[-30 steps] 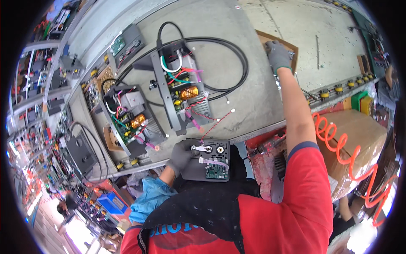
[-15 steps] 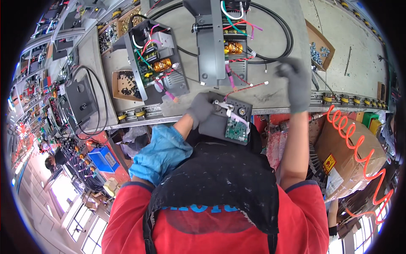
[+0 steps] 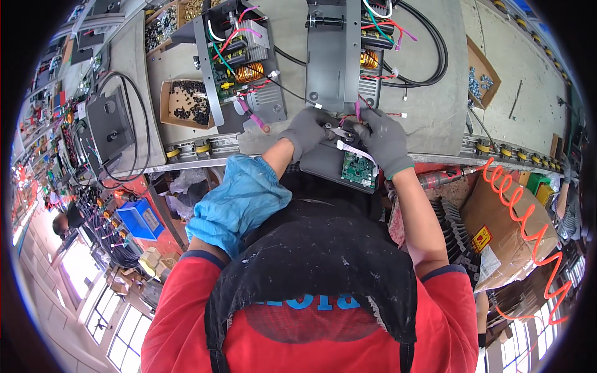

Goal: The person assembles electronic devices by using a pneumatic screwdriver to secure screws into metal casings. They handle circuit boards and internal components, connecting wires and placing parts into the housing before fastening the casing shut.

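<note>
A dark grey metal panel [image 3: 321,163] sits tilted at the bench's front edge, bearing a green circuit board [image 3: 359,170] with a white ribbon cable. My gloved left hand [image 3: 305,132] grips its upper left edge, beside a silver metal part. With fingers pinched together, my gloved right hand [image 3: 384,142] works at the panel's top; what lies in the fingertips is hidden. Just above them a purple-sleeved lead [image 3: 358,110] hangs from the open grey power unit [image 3: 329,68], which has a copper coil and coloured wires. A second open unit [image 3: 249,62] stands to its left.
Small black screws fill part of a cardboard tray [image 3: 166,105] at left. Another cardboard tray [image 3: 491,87] at right holds silver fasteners. Rollers [image 3: 507,151] line the bench edge. A red coiled hose [image 3: 516,211] hangs by a carton [image 3: 507,230]; a blue bin [image 3: 141,219] stands lower left.
My right hand has come from the right of the bench to the panel's top, beside my left hand. The left hand keeps its grip. The units appear shifted rightward and up in view.
</note>
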